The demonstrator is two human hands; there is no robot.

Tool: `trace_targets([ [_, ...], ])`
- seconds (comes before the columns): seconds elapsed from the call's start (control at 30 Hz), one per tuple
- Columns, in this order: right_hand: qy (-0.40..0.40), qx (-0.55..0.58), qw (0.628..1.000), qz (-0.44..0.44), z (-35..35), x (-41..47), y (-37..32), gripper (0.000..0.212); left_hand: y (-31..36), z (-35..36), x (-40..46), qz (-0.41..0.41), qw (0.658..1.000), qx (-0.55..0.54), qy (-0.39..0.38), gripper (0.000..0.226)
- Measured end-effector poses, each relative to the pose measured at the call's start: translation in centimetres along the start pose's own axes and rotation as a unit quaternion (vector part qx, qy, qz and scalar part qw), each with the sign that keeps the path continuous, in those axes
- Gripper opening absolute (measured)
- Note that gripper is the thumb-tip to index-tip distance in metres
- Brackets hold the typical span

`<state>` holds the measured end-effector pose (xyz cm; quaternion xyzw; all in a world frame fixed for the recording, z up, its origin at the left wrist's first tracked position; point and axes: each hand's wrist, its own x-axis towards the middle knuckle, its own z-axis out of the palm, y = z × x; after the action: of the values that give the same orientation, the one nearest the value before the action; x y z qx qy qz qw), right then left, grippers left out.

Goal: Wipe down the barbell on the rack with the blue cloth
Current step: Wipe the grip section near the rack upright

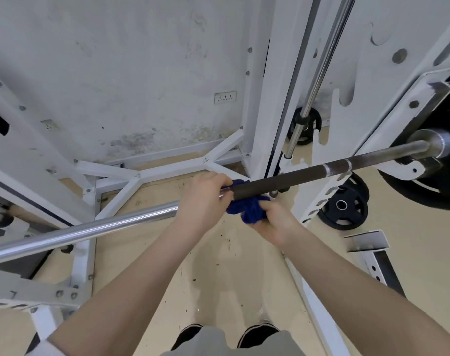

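Note:
The barbell [308, 174] runs across the view from lower left to upper right, shiny chrome on the left and dark knurled on the right, ending in a sleeve with a black plate. My left hand [204, 199] grips the bar where chrome meets knurling. The blue cloth [247, 209] is bunched under and around the bar just right of that hand. My right hand [272, 222] holds the cloth from below, fingers curled into it against the bar.
White rack uprights [265, 98] and floor braces [152, 173] stand behind the bar. A chrome guide rod [319, 73] rises at the right. Black weight plates [343, 205] lean near the rack's foot. A white bracket [367, 241] juts out at the lower right. My shoes [257, 332] show below.

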<state>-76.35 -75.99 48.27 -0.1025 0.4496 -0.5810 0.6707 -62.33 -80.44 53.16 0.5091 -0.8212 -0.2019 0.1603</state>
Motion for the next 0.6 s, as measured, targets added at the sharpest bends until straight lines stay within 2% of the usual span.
trace_targets([
  [0.1, 0.074, 0.052, 0.996, -0.009, -1.5, 0.3, -1.6, 0.035, -1.5, -0.9, -0.6, -0.007, 1.0, 0.017, 0.01, 0.021],
  [0.2, 0.075, 0.131, 0.989, -0.004, -0.8, 0.4, -0.8, 0.044, -2.3, -1.4, -0.9, 0.005, 1.0, 0.017, -0.001, 0.017],
  [0.33, 0.019, 0.006, 0.999, 0.036, 3.1, -0.3, 2.9, 0.039, -2.6, -1.2, -0.7, 0.022, 0.999, 0.036, -0.021, 0.019],
  [0.4, -0.002, -0.049, 0.998, 0.027, 3.4, -0.9, 1.8, 0.05, -2.6, -1.3, -0.5, 0.03, 0.999, 0.024, -0.027, 0.018],
  [0.47, 0.07, -0.024, 0.997, 0.02, 1.7, -1.1, -0.6, 0.052, -2.5, -1.3, -0.4, 0.031, 0.999, 0.017, -0.029, 0.017],
  [0.53, 0.189, 0.077, 0.979, 0.019, -0.7, -1.0, -2.9, 0.029, -2.5, -1.1, -0.5, 0.03, 0.999, 0.015, -0.023, 0.016],
  [0.6, 0.241, 0.119, 0.963, 0.009, -1.9, -0.4, -3.4, 0.02, -2.2, -0.8, -0.6, 0.023, 0.999, 0.022, -0.013, 0.018],
])
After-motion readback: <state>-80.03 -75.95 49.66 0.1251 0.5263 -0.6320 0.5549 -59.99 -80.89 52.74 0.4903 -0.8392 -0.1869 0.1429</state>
